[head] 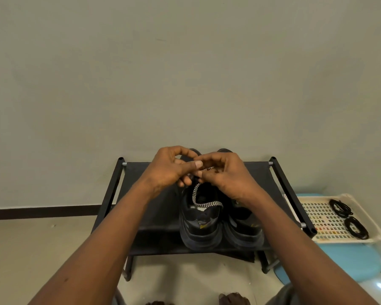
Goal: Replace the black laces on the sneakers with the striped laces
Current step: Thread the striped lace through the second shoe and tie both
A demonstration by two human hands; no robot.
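Observation:
Two black sneakers stand side by side on a low black rack, heels towards me. A black-and-white striped lace loops over the opening of the left sneaker and runs up into my hands. My left hand and my right hand meet above the left sneaker's front, fingers curled, both pinching the striped lace. The right sneaker is partly hidden under my right wrist. Two coiled black laces lie in a tray at the right.
A cream perforated tray rests on a light blue stool right of the rack. A plain wall stands close behind the rack. Pale floor lies to the left and in front. My toes show at the bottom edge.

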